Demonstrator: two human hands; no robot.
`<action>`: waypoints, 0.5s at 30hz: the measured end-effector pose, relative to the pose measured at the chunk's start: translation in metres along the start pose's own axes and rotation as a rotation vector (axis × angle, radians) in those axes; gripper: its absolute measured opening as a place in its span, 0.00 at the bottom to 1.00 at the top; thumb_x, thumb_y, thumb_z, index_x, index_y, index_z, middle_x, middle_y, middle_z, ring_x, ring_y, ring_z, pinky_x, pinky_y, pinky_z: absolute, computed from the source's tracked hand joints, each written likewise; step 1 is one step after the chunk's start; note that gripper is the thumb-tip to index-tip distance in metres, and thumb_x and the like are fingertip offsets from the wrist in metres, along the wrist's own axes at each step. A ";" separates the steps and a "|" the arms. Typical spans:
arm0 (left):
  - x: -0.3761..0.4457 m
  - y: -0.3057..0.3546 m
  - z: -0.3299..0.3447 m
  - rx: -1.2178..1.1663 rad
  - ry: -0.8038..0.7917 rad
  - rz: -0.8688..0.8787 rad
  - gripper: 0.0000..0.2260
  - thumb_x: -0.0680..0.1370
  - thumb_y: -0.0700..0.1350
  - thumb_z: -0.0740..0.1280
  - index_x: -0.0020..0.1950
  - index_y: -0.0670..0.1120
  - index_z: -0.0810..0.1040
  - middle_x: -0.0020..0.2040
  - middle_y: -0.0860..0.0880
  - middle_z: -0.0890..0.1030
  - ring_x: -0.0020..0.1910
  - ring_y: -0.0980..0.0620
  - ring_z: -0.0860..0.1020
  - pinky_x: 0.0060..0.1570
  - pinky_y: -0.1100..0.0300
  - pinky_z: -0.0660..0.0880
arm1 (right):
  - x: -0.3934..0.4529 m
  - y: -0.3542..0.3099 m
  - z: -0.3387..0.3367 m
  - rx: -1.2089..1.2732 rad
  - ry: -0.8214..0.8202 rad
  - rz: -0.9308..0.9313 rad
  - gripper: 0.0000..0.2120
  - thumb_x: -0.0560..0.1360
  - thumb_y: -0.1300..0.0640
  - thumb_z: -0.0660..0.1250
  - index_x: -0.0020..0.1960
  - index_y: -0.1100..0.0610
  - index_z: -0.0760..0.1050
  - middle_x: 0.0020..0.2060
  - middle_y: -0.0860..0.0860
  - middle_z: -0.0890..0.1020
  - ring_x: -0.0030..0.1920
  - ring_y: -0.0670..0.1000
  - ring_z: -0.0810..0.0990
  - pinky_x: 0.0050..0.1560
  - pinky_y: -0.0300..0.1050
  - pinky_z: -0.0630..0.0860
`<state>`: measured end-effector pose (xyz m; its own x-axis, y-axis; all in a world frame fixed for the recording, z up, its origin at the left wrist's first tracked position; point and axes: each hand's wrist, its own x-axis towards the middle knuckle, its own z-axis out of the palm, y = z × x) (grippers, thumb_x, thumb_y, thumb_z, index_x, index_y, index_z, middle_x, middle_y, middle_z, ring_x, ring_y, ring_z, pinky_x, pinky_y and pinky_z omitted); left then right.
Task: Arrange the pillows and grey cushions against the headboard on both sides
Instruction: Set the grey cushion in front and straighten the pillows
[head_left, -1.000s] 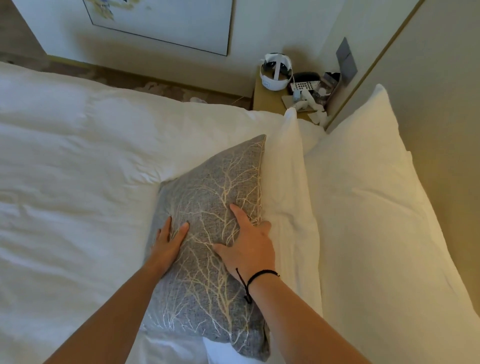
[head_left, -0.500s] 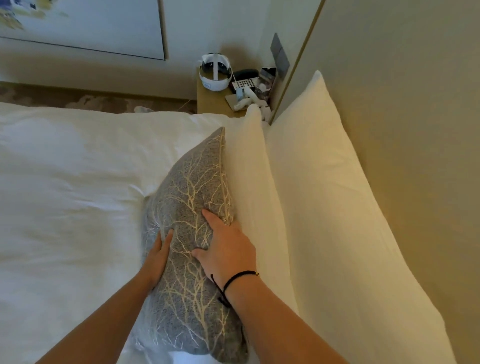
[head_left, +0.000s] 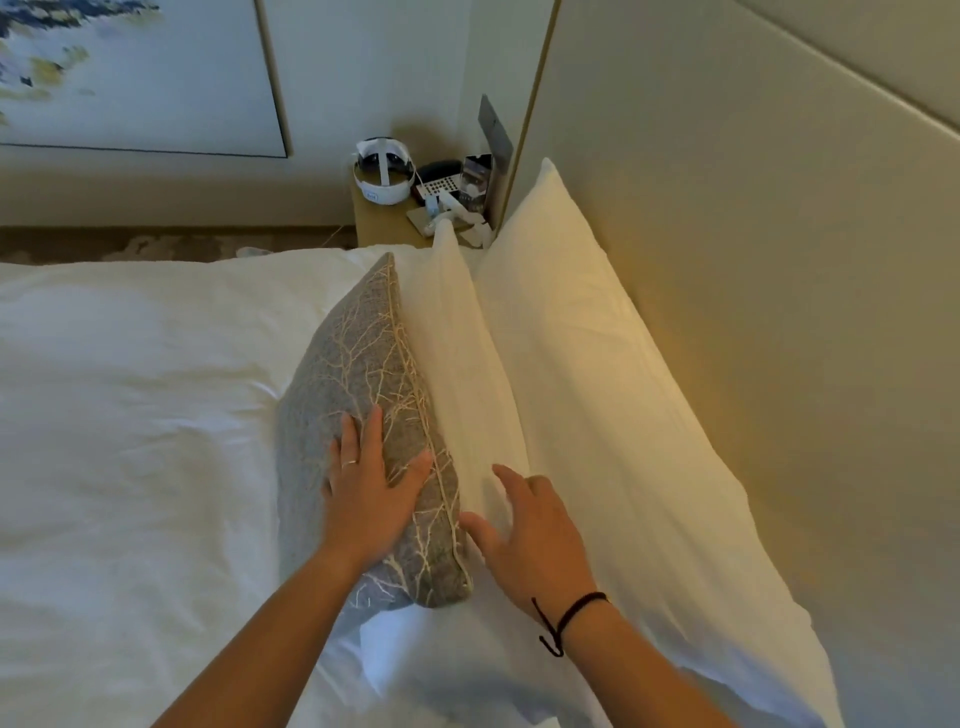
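Observation:
A grey cushion (head_left: 358, 374) with a pale branch pattern stands on edge on the white bed, leaning against a white pillow (head_left: 462, 374). Behind that, a second, larger white pillow (head_left: 597, 395) leans on the beige headboard (head_left: 727, 260). My left hand (head_left: 371, 493) lies flat on the cushion's face with fingers spread, pressing it. My right hand (head_left: 524, 530) is off the cushion, fingers spread, over the front white pillow beside the cushion's right seam; whether it touches is unclear.
A white duvet (head_left: 130, 441) covers the bed to the left. Past the pillows stands a bedside table (head_left: 384, 228) with a white headset (head_left: 384, 174), a phone and small items. A framed picture (head_left: 135, 73) hangs on the far wall.
The cushion has been tipped more upright against the pillow. My left hand slid from its left edge onto its face. My right hand left the cushion and moved right to the pillow.

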<state>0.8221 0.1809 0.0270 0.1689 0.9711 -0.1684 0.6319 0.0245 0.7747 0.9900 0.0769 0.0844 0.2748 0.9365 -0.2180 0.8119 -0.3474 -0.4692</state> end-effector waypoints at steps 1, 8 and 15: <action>-0.007 0.003 0.002 0.038 -0.001 0.004 0.41 0.70 0.76 0.55 0.76 0.67 0.40 0.81 0.53 0.41 0.79 0.45 0.44 0.73 0.33 0.49 | -0.021 0.016 0.001 -0.043 -0.034 0.071 0.38 0.72 0.30 0.60 0.76 0.45 0.55 0.63 0.48 0.69 0.63 0.51 0.70 0.60 0.43 0.70; -0.048 0.011 0.007 0.138 0.032 0.004 0.44 0.68 0.77 0.52 0.78 0.60 0.42 0.81 0.48 0.45 0.79 0.42 0.47 0.72 0.32 0.51 | -0.117 0.076 0.010 -0.215 -0.333 0.277 0.31 0.73 0.50 0.68 0.73 0.50 0.61 0.65 0.50 0.74 0.65 0.55 0.73 0.61 0.47 0.73; -0.063 0.014 0.010 0.226 0.011 0.016 0.43 0.70 0.76 0.50 0.79 0.59 0.42 0.81 0.46 0.43 0.79 0.42 0.44 0.72 0.32 0.51 | -0.146 0.095 0.000 -0.417 -0.248 0.181 0.10 0.77 0.59 0.56 0.38 0.50 0.62 0.42 0.52 0.79 0.41 0.56 0.77 0.36 0.44 0.63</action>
<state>0.8282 0.1179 0.0426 0.1730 0.9736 -0.1491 0.7829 -0.0441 0.6206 1.0269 -0.0932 0.0721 0.3402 0.8059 -0.4845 0.9129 -0.4067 -0.0356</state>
